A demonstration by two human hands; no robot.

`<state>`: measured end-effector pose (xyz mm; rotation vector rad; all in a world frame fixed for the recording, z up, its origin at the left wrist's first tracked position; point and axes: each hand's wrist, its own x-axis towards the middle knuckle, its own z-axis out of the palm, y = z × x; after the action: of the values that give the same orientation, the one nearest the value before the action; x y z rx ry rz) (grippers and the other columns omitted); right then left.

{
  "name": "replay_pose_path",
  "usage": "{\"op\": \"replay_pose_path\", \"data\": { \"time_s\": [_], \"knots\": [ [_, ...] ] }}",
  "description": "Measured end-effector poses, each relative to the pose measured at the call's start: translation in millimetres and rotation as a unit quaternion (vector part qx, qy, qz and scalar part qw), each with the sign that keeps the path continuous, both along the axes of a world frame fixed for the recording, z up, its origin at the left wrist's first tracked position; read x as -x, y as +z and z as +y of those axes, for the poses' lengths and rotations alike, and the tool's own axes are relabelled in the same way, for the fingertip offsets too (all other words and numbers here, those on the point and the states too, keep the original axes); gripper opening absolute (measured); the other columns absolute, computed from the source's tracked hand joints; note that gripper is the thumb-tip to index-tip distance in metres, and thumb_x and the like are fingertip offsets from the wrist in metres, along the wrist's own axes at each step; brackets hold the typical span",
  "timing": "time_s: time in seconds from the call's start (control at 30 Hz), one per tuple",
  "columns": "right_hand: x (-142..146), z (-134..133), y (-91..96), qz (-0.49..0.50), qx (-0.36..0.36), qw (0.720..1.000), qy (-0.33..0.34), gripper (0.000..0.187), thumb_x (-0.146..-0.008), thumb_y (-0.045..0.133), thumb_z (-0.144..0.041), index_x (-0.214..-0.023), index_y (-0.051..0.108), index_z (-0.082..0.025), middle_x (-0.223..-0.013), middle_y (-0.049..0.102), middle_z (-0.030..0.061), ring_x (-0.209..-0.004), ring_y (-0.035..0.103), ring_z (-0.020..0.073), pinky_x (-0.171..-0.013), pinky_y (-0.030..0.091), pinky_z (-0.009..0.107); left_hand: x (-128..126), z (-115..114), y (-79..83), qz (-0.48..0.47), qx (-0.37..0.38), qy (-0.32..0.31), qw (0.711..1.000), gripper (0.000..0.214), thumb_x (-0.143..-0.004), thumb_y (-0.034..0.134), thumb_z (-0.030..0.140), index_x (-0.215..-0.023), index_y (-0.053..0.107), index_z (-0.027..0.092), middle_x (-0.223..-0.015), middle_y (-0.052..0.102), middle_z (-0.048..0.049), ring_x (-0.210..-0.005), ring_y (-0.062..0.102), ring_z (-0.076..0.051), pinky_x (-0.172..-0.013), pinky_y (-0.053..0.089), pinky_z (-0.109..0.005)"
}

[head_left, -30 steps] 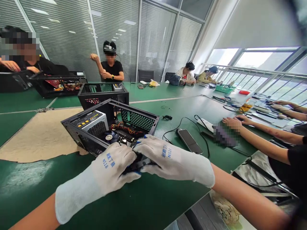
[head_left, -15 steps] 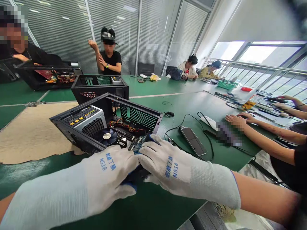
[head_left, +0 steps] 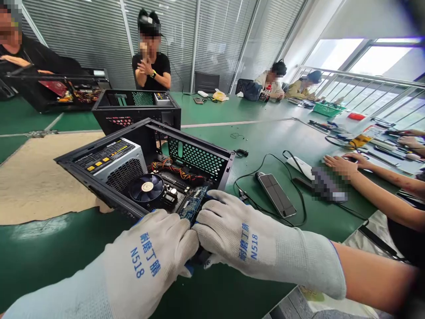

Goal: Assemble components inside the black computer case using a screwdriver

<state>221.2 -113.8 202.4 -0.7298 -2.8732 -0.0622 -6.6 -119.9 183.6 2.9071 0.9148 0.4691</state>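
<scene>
Hands at the computer case

My left hand (head_left: 156, 257) and right hand (head_left: 232, 230) had pushed closer, fingers curled, grip hidden, at the computer case's (head_left: 146, 168) six o'clock edge.

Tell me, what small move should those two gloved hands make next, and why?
Probably ease the blue circuit board slightly further into the open computer case: the left hand and right hand press together at its near edge, which sits at the case's rim.

Computer case (head_left: 186, 153) on table (head_left: 49, 248), second case (head_left: 136, 108) behind, phone (head_left: 276, 194) right
</scene>
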Motion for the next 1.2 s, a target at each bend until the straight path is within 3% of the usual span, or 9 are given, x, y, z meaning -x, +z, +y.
{"op": "replay_pose_path", "data": {
  "time_s": [0.17,0.4,0.53,0.7,0.8,0.87,1.03,1.1,1.2],
  "knots": [
    [1.1,6.9,5.8,-0.032,-0.011,0.999,0.020,0.018,-0.105,0.045,-0.026,-0.094,0.057,-0.021,-0.094,0.063,0.0083,-0.083,0.055,0.0221,-0.081,0.048,0.043,4.3,2.2,-9.9,-0.041,0.012,-0.001,0.999,0.029,-0.094,0.040,0.012,-0.099,0.062,0.030,-0.094,0.067,-0.0034,-0.088,0.063,-0.025,-0.090,0.053,-0.044],
    [1.8,-4.6,16.5,-0.048,-0.075,0.996,-0.016,0.022,-0.103,0.054,-0.038,-0.102,0.060,-0.017,-0.101,0.064,0.0112,-0.092,0.060,0.0250,-0.084,0.051,0.044,7.1,4.0,-5.0,-0.013,-0.081,-0.049,0.995,0.021,-0.096,0.041,0.013,-0.099,0.062,0.019,-0.095,0.070,-0.0083,-0.085,0.065,-0.025,-0.079,0.055,-0.043],
    [4.1,-38.7,10.9,0.046,-0.188,0.977,-0.094,0.023,-0.099,0.060,-0.028,-0.118,0.062,-0.016,-0.117,0.066,0.0138,-0.119,0.058,0.0310,-0.101,0.048,0.051,10.5,-21.3,-14.7,-0.058,-0.208,0.010,0.976,0.037,-0.101,0.050,0.023,-0.135,0.053,0.008,-0.139,0.061,-0.0207,-0.133,0.054,-0.034,-0.108,0.047,-0.052],
    [4.3,-89.0,-18.9,0.194,-0.194,0.956,-0.099,0.016,-0.104,0.050,-0.018,-0.105,0.066,-0.019,-0.089,0.069,0.0045,-0.085,0.063,0.0186,-0.096,0.052,0.040,23.7,-73.3,-24.4,-0.092,-0.254,0.028,0.962,0.032,-0.098,0.055,0.014,-0.130,0.061,0.014,-0.123,0.072,-0.0110,-0.123,0.063,-0.029,-0.110,0.046,-0.048],
    [1.1,-113.1,-36.8,0.268,-0.034,0.960,-0.080,0.023,-0.108,0.045,-0.033,-0.116,0.061,-0.018,-0.091,0.069,0.0051,-0.078,0.060,0.0154,-0.076,0.052,0.031,28.8,-96.0,-22.6,-0.112,-0.148,0.023,0.982,0.020,-0.102,0.050,0.025,-0.111,0.068,0.023,-0.094,0.075,-0.0022,-0.086,0.070,-0.021,-0.082,0.055,-0.034],
    [0.0,-127.1,-44.8,0.344,0.097,0.931,-0.076,0.030,-0.109,0.042,-0.042,-0.118,0.059,-0.018,-0.093,0.068,0.0044,-0.076,0.058,0.0131,-0.069,0.048,0.026,27.0,-105.6,-15.6,-0.156,0.015,0.066,0.985,0.022,-0.102,0.052,0.039,-0.096,0.069,0.026,-0.079,0.071,0.0014,-0.069,0.065,-0.017,-0.064,0.050,-0.027],
    [7.4,-152.5,-45.2,0.504,0.348,0.773,-0.164,0.036,-0.103,0.051,-0.053,-0.097,0.061,-0.019,-0.081,0.056,-0.0022,-0.070,0.049,0.0098,-0.064,0.042,0.022,13.5,-117.9,14.6,-0.293,0.408,0.166,0.848,0.046,-0.093,0.056,0.065,-0.079,0.061,0.021,-0.064,0.062,0.0013,-0.059,0.052,-0.014,-0.055,0.040,-0.024],
    [12.7,-157.6,-40.0,0.539,0.389,0.723,-0.187,0.040,-0.098,0.058,-0.058,-0.089,0.060,-0.019,-0.077,0.052,-0.0032,-0.068,0.046,0.0097,-0.061,0.040,0.022,9.5,-118.1,21.5,-0.325,0.462,0.162,0.809,0.050,-0.089,0.058,0.069,-0.079,0.058,0.020,-0.064,0.062,0.0004,-0.058,0.048,-0.013,-0.053,0.036,-0.024],
    [19.8,-164.0,-34.0,0.554,0.396,0.702,-0.206,0.037,-0.094,0.064,-0.056,-0.094,0.063,-0.019,-0.077,0.054,-0.0032,-0.067,0.045,0.0096,-0.060,0.039,0.022,8.0,-114.7,18.8,-0.332,0.475,0.150,0.801,0.051,-0.088,0.059,0.070,-0.081,0.057,0.020,-0.069,0.062,0.0004,-0.061,0.050,-0.013,-0.054,0.036,-0.024]
  ]
}}
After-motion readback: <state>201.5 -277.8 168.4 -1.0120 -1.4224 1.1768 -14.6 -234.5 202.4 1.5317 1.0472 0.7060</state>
